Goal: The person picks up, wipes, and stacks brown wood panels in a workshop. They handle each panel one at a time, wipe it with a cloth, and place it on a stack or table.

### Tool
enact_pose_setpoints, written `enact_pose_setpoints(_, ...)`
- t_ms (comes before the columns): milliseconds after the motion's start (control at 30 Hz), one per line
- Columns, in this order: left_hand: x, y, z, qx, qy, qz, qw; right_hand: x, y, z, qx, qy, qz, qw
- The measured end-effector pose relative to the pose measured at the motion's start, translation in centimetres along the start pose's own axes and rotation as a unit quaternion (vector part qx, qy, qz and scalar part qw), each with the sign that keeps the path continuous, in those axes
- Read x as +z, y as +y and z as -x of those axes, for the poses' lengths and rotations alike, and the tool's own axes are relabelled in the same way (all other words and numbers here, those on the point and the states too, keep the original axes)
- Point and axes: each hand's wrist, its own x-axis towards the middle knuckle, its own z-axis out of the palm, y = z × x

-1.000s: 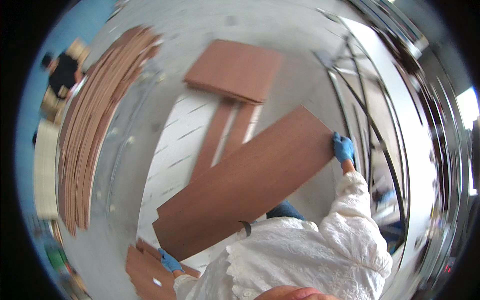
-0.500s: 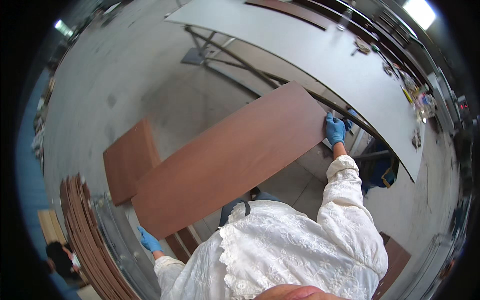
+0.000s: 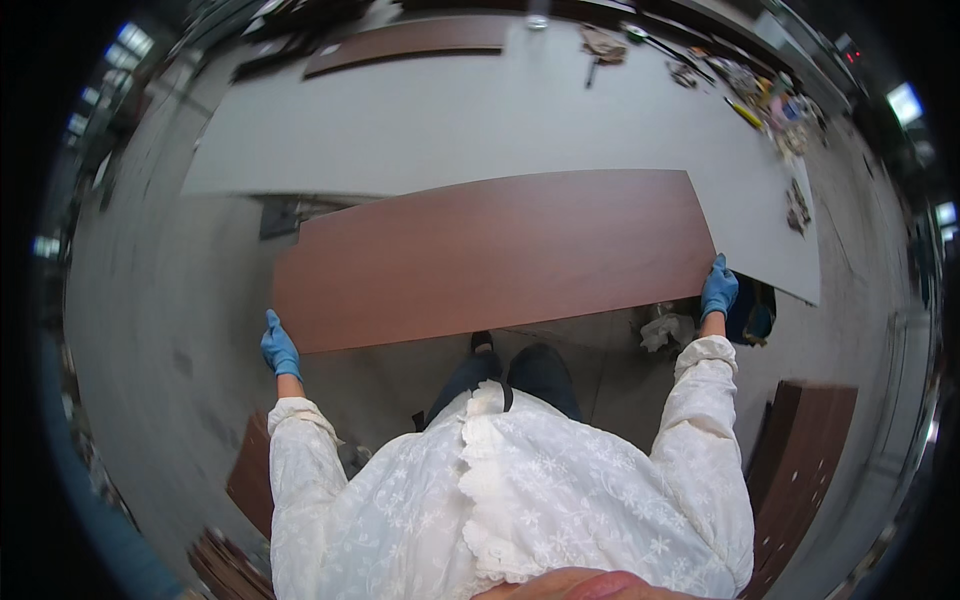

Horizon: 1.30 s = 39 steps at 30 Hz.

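A long reddish-brown wood panel [image 3: 490,255] is held out in front of me, its far edge overlapping the near side of a grey-white worktable [image 3: 400,130]. Blue gloves cover both hands. At the panel's left end, my left hand [image 3: 280,345] grips the near corner, thumb up along the short edge. My right hand [image 3: 719,288] grips the opposite short edge near its near corner, thumb on top. The fingers beneath the board are hidden on both sides. A notch shows at the panel's far left corner.
A narrow brown board [image 3: 410,45] lies at the table's far side. Toward the right are a yellow-handled tool [image 3: 744,112], crumpled brown scraps [image 3: 604,45] and mixed small items. Stacked brown panels [image 3: 800,470] stand at my right, with more brown boards [image 3: 250,475] at lower left.
I have turned toward the worktable, carrying the panel with me. The panel went from slanting across the floor to nearly level along the table's near edge. Both hands have kept their hold.
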Motion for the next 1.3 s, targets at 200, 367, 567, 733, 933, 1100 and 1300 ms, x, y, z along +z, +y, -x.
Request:
enact_pose_setpoints(200, 14.6, 19.6, -3.7, 0.120, -0.079, 0.030, 0.989, -2.6, 6.4, -7.7, 0.055, 0.120, -0.025, 0.991)
enact_pose_setpoints(367, 24.0, 29.5, -1.5, 0.139, -0.119, -0.008, 0.983, -4.9, 9.6, -12.7, 0.102, 0.150, -0.032, 0.983)
enact_pose_setpoints(567, 31.8, 35.2, 3.6, 0.142, -0.169, 0.030, 0.975, -8.0, 11.1, -18.6, 0.131, 0.166, 0.043, 0.977)
enact_pose_setpoints(733, 34.6, 36.5, 6.5, 0.179, -0.208, 0.022, 0.961, -8.2, 11.6, -22.6, 0.131, 0.172, 0.095, 0.972)
enact_pose_setpoints(933, 35.5, 37.9, 10.1, 0.273, -0.227, -0.059, 0.933, -8.6, 11.4, -27.8, 0.096, 0.128, 0.115, 0.980)
enact_pose_setpoints(1100, 34.9, 36.1, 12.9, 0.277, -0.257, -0.054, 0.924, -12.7, 7.2, -32.9, 0.085, -0.029, 0.381, 0.920)
enact_pose_setpoints(1300, 35.1, 35.8, 13.7, 0.057, -0.299, -0.051, 0.951, -13.1, 4.3, -45.0, -0.227, 0.123, 0.267, 0.928)
